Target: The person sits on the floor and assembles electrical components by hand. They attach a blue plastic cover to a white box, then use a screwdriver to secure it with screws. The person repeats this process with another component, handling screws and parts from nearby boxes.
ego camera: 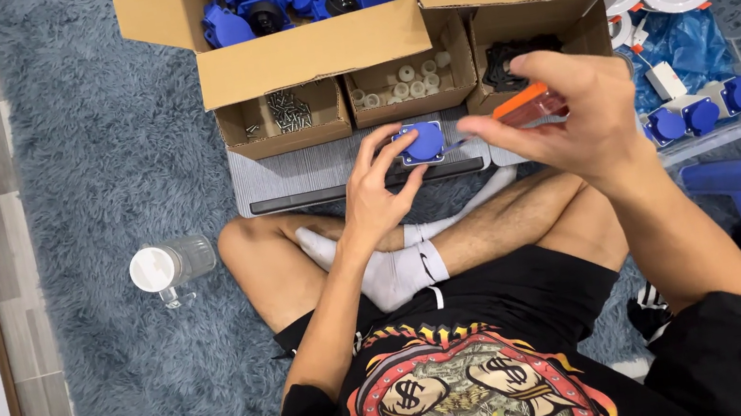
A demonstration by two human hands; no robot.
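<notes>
The left hand [374,188] is gripping a blue socket part [421,143] by its edges above the crossed legs, in front of the small cardboard boxes [284,123]. The right hand [577,114] is clasping an orange-handled screwdriver [524,107], its tip meeting the part.

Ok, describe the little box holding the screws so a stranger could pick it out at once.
Start at the big cardboard carton with blue parts at the top of the view. Three small open boxes sit in a row just below it, and the screw box is the leftmost. Only it holds dark metal screws; the middle box holds white rings, the right box black parts.
</notes>
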